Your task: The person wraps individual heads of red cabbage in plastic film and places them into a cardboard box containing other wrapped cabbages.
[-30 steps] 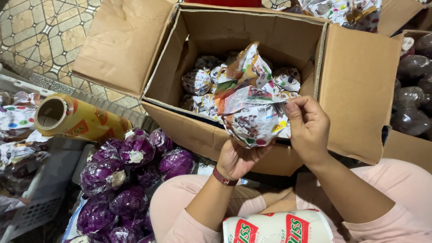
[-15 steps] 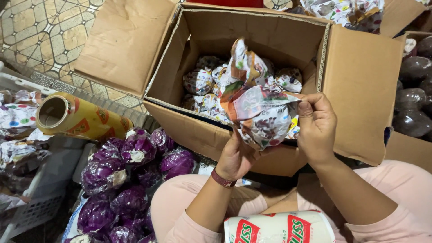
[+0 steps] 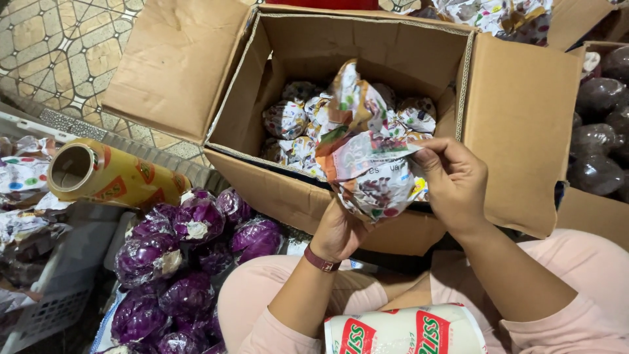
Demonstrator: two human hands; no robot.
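My left hand point(image 3: 339, 231) cups from below a round item wrapped in colourful printed paper point(image 3: 367, 164). My right hand point(image 3: 452, 180) grips the paper's right side, fingers pinching a fold against the bundle. The loose top of the paper sticks up over the open cardboard box point(image 3: 288, 196), which holds several similar paper-wrapped bundles point(image 3: 291, 128) on its bottom. Both hands hover just above the box's near wall.
Purple cabbages in clear film point(image 3: 190, 236) are heaped at my lower left. A roll of cling film point(image 3: 111, 174) lies on a white crate point(image 3: 46, 308) at left. A printed paper roll point(image 3: 406, 331) rests on my lap. More dark wrapped cabbages point(image 3: 599, 137) sit at right.
My right hand has folded the paper further around the bundle, and the bundle has turned slightly in my left palm. The loose paper end now stands more upright.
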